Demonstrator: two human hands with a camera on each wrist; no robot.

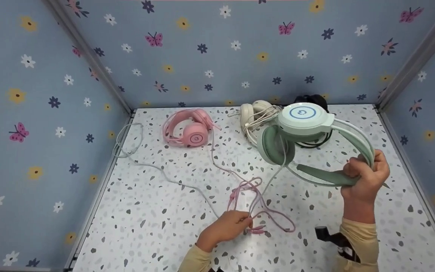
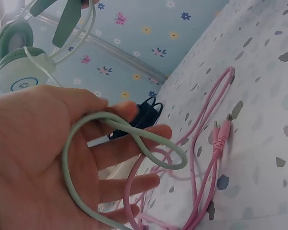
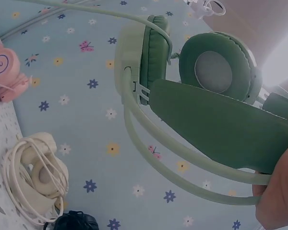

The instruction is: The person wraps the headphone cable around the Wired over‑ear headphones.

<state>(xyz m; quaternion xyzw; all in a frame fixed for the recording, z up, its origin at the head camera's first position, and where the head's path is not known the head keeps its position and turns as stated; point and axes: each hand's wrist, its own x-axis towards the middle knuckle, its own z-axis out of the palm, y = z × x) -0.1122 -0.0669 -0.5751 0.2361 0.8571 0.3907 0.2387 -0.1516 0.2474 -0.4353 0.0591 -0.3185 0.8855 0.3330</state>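
My right hand [image 1: 366, 175] grips the headband of a pale green pair of headphones [image 1: 303, 118], lifted above the speckled table. Dark green padding lines the band and ear cups [image 3: 213, 72]. From the headphones their thin green cable [image 1: 276, 174] runs down to my left hand [image 1: 228, 226], low over the table. There the thumb and index finger pinch the cable, and a loop of it [image 2: 69, 167] lies across the palm in the left wrist view. Beside this hand a tangled pink cable [image 1: 278, 218] rests on the table, its plugs [image 2: 223, 136] close to the fingers.
Pink headphones [image 1: 196, 135] lie at the back left of the table. Cream headphones [image 1: 247, 115] wrapped in their cord and a black item [image 3: 77, 221] stand at the back. Leftward, the green cable's far part [image 1: 161, 170] ends in a loose coil. Patterned walls [image 1: 217, 53] enclose the table.
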